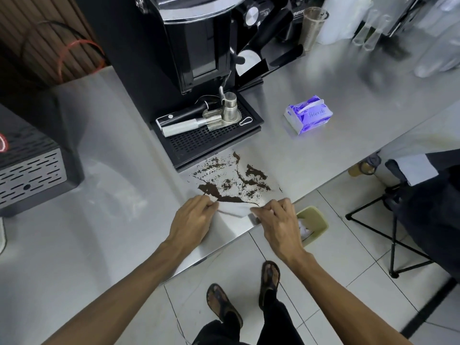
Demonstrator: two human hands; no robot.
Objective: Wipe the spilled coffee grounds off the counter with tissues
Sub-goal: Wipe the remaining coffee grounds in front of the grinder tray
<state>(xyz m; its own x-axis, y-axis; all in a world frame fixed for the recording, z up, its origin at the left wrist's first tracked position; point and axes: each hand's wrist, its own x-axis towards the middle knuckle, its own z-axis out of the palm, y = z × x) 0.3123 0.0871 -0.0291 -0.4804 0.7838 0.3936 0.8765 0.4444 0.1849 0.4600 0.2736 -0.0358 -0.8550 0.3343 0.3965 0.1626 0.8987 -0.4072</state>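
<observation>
Coffee grounds [231, 183] lie scattered in dark patches and thin lines on the steel tabletop [112, 170], close to its front edge and just in front of the black drip tray [211, 143]. At the near side of the spill a white tissue [234, 209] lies against the tabletop, with a dark line of grounds along its far edge. The left hand [191, 217] pinches the tissue's left end with curled fingers, and the right hand [276, 220] pinches its right end the same way; how far the sheet reaches under the grounds cannot be told.

Behind the spill stands a black coffee machine [194, 46]. Its drip tray carries a small metal jug [229, 107] and some handled tools [184, 120], which close off the far-left side of the spill. A purple and white tissue pack [308, 114] sits to the right of the tray, well apart from the grounds. A second machine with a slotted metal side [29, 170] stands at the far left.

On the tiled floor below the tabletop's edge, a pale green bin [315, 222] stands just under the right hand, with white paper inside.
</observation>
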